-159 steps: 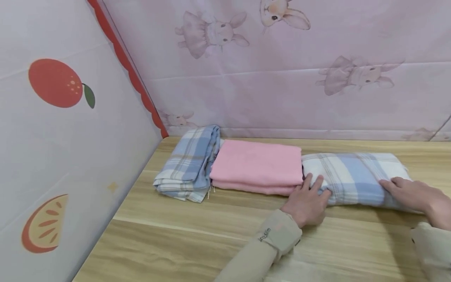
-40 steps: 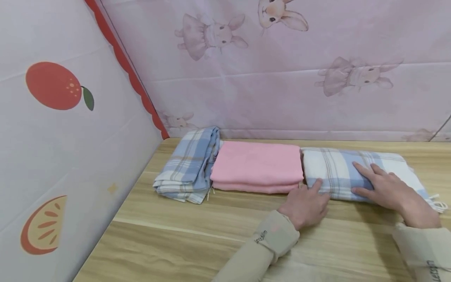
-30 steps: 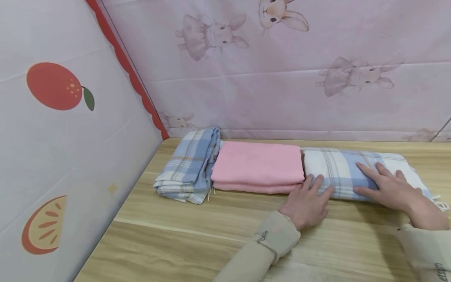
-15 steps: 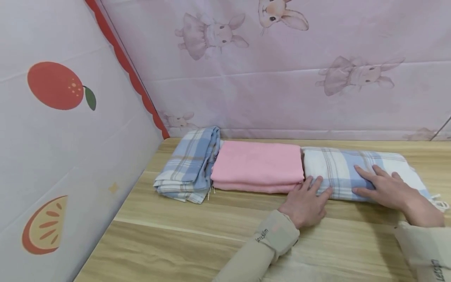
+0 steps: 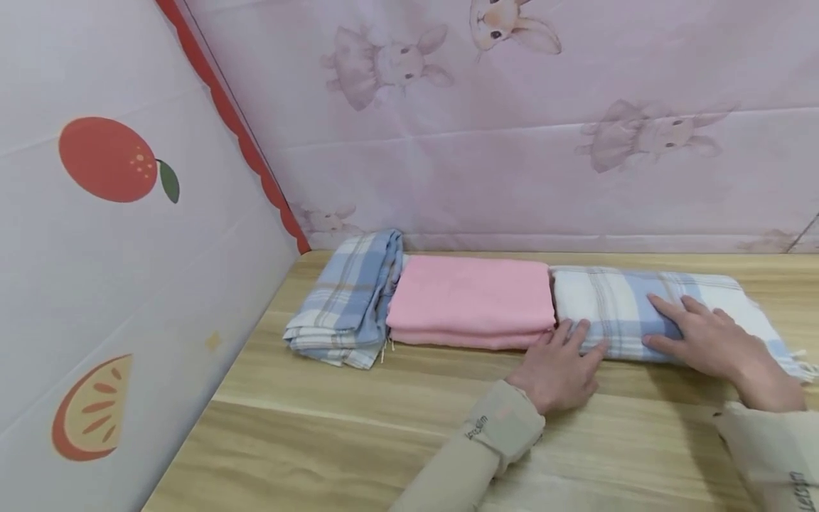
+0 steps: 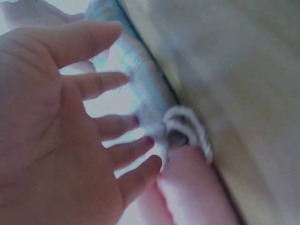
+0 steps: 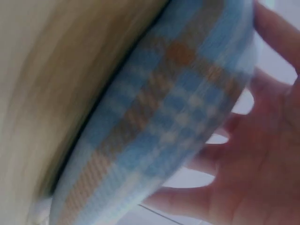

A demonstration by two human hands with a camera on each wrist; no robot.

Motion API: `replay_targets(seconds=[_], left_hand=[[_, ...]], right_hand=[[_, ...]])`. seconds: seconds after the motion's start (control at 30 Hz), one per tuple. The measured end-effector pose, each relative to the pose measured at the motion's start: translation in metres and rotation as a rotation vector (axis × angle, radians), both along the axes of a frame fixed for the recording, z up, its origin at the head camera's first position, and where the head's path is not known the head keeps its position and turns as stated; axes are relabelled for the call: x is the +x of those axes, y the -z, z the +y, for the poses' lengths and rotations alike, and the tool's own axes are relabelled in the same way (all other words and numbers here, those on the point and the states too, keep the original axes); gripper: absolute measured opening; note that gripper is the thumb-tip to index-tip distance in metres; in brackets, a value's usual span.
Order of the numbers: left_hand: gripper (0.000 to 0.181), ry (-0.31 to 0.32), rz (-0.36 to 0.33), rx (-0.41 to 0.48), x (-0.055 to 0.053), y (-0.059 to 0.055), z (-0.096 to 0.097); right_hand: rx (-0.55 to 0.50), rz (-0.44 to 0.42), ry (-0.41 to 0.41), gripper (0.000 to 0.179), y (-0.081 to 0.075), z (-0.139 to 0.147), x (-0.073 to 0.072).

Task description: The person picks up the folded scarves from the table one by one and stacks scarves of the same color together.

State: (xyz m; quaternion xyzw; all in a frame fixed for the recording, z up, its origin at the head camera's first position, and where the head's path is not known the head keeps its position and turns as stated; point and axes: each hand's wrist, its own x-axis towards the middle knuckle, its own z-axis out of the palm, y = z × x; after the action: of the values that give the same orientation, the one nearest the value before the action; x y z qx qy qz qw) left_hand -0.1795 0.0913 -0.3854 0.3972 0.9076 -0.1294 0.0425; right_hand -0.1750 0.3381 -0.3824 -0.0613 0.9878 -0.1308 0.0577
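A folded blue-and-white plaid scarf [image 5: 608,299] lies at the right of the row, its white fringe [image 5: 803,366] showing at the right end. On its near left corner rest the spread fingertips of my left hand [image 5: 557,370], close to the pink folded scarf [image 5: 473,295]. My right hand [image 5: 716,345] lies over the plaid scarf's right half, fingers spread on top and thumb at the near side. In the right wrist view the fingers reach over the plaid edge [image 7: 164,103]. The left wrist view shows the left palm [image 6: 56,126] with fingers extended; neither hand grips anything.
Another folded blue plaid scarf [image 5: 345,299] lies at the left end, beside the pink one. The wooden table [image 5: 358,441] meets a white fruit-print wall [image 5: 211,249] on the left and a pink rabbit-print wall [image 5: 499,185] behind.
Since the earliest frame, my right hand has moved left onto the scarf's top, and the scarf's right-end fringe has come into view. Over the last second both hands stay nearly still.
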Motion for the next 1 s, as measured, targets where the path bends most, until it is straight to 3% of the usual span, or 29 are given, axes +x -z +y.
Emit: replay_targets(seconds=[0.27, 0.43, 0.57, 0.8, 1.0], left_hand=[[0.035, 0.142, 0.062, 0.091, 0.002, -0.012, -0.021], [0.029, 0.165, 0.098, 0.133, 0.006, -0.019, -0.034], [0.028, 0.155, 0.112, 0.169, 0.008, -0.027, -0.044], [0.031, 0.108, 0.119, 0.224, 0.007, -0.040, -0.063], [0.036, 0.097, 0.162, 0.253, 0.004, -0.042, -0.076]], right_hand=[[-0.091, 0.312, 0.063, 0.050, -0.010, -0.024, 0.001], [-0.179, 0.453, 0.069, 0.039, -0.014, -0.044, -0.001], [-0.204, 0.495, 0.056, 0.035, -0.016, -0.057, -0.005], [-0.251, 0.474, 0.014, 0.040, -0.024, -0.077, -0.010], [-0.276, 0.483, -0.019, 0.040, -0.030, -0.082, -0.015]])
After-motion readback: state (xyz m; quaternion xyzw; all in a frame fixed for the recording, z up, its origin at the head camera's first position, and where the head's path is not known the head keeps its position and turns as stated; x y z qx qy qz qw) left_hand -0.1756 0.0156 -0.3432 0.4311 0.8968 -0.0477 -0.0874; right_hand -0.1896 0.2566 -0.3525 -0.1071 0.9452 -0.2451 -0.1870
